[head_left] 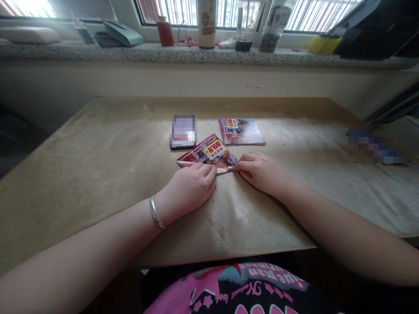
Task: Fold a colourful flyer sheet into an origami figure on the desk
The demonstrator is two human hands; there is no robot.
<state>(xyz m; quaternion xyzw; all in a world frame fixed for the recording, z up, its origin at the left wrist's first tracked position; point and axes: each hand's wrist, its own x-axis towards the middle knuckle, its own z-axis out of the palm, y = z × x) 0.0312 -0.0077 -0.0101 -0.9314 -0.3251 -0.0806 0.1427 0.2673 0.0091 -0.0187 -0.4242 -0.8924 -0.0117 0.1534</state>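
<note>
A printed paper flyer (221, 151), red and purple with a yellow price patch, lies on the table in front of me. Its near edge is folded over, and a narrow white and orange strip shows there. My left hand (193, 185), a silver bangle at its wrist, presses closed fingers onto that near edge; part of the paper is hidden under them. At the flyer's right corner, my right hand (260, 172) pinches the paper between thumb and fingers. Just beyond lies a flat stack of similar flyers (242, 131).
A phone (183, 132) with a blurred screen lies left of the stack. Far right on the table (98, 174) is a blurred blue item (376, 146). The windowsill (131, 53) behind holds a red bottle (165, 32), a tall tube (207, 24), jars and a green case (122, 32).
</note>
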